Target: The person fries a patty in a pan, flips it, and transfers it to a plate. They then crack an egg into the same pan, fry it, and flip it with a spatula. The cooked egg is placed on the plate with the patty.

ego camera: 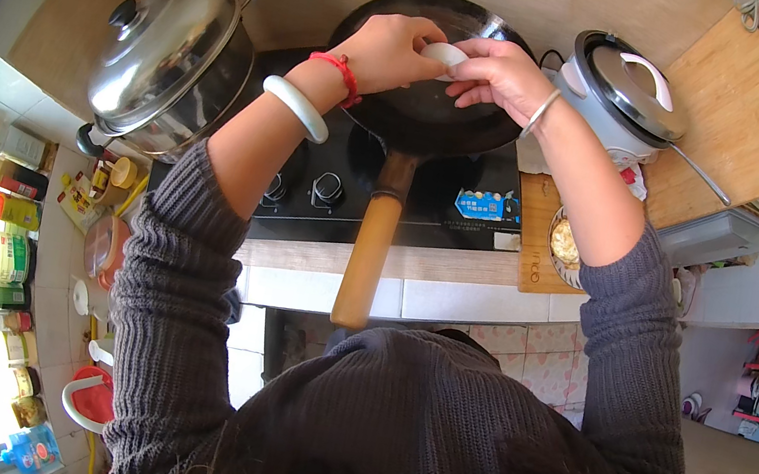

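Note:
Above the dark wok (430,120), my left hand (389,52) and my right hand (499,79) hold a small whitish rounded thing (445,55) between their fingertips. It looks like an eggshell, though the fingers hide part of it. The wok rests on a black glass-topped stove (332,160), its wooden handle (368,258) pointing towards me. What lies in the wok beneath my hands is hard to make out. To the right, partly behind my forearm, a patterned bowl of pale yellowish food (565,243) stands on a wooden board (533,253).
A large lidded steel pot (159,61) stands left of the wok. On the right are a rice cooker (621,97) with a steel lid and a big wooden board (749,127). Bottles (11,209) line the window side at far left, near a red container (91,401).

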Motion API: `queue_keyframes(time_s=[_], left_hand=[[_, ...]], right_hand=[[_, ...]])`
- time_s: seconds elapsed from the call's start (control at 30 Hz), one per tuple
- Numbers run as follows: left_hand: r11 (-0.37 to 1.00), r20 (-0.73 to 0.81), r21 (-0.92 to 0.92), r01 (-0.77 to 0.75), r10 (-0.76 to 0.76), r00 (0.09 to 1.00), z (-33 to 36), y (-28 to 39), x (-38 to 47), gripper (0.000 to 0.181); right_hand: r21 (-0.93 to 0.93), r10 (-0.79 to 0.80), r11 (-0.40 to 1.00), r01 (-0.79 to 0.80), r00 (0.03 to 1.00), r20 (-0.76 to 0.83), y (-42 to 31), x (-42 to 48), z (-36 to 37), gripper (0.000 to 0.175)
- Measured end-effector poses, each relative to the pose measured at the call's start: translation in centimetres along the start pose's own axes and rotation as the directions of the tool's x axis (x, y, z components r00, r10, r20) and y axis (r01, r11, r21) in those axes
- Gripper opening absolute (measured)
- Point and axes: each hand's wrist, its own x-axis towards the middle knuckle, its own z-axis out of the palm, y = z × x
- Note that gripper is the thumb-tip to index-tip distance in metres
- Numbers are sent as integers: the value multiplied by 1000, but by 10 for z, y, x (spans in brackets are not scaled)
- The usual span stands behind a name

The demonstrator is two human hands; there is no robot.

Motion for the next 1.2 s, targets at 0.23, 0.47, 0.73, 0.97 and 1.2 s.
queue_keyframes(time_s=[0.23,0.47,0.73,0.97,1.2], left_hand=[[998,-86,70,7,-1,996,14,-24,32,38],[983,-125,185,6,17,992,31,-40,54,38],[963,-127,270,6,29,992,44,-58,69,39],[963,-9,263,-58,62,998,51,-81,77,38],[935,11,346,-78,79,997,53,-80,73,37]], right_hand=[[-134,81,986,-95,991,-107,6,37,-8,32],[-47,218,972,-230,958,-185,27,69,-20,16],[-58,286,948,-312,921,-266,42,89,-17,11],[-420,284,820,-388,914,-291,66,108,-24,22],[-943,-133,325,-73,984,-122,67,100,-17,24]])
